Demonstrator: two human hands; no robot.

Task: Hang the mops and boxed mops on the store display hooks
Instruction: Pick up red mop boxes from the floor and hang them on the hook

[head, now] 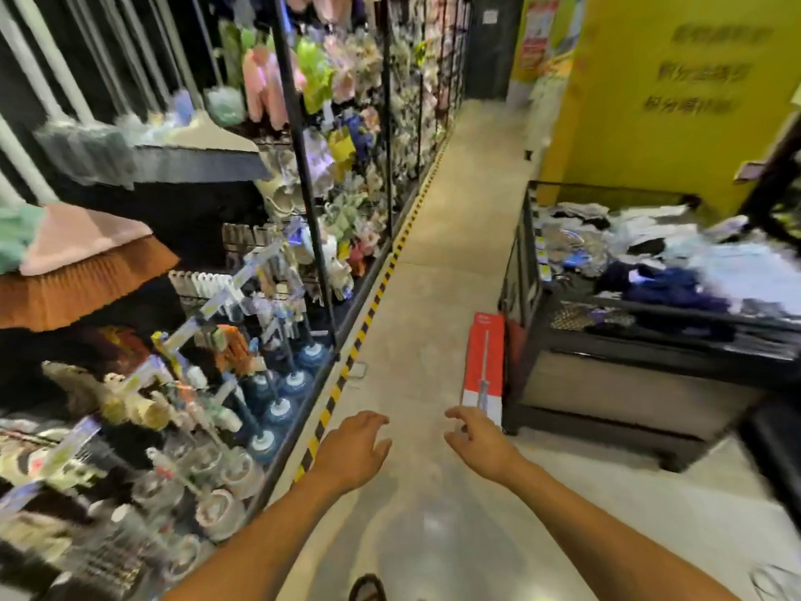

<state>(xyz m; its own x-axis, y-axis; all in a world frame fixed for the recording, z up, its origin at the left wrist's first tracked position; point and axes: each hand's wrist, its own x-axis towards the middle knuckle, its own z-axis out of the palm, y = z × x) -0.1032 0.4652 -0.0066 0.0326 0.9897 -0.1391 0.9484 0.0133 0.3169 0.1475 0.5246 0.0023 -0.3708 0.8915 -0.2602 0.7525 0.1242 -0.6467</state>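
Nearby, flat red-and-white boxed mop (484, 366), upright.

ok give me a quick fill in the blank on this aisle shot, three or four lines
1. The red and white box stands on the floor, leaning against the black ____ on the right.
2. Both hands are ____, with nothing in their grip.
3. The right hand is nearer the box than the ____ hand is.
4. The striped tape along the shelf base is yellow and ____.

Missing words: bin; empty; left; black
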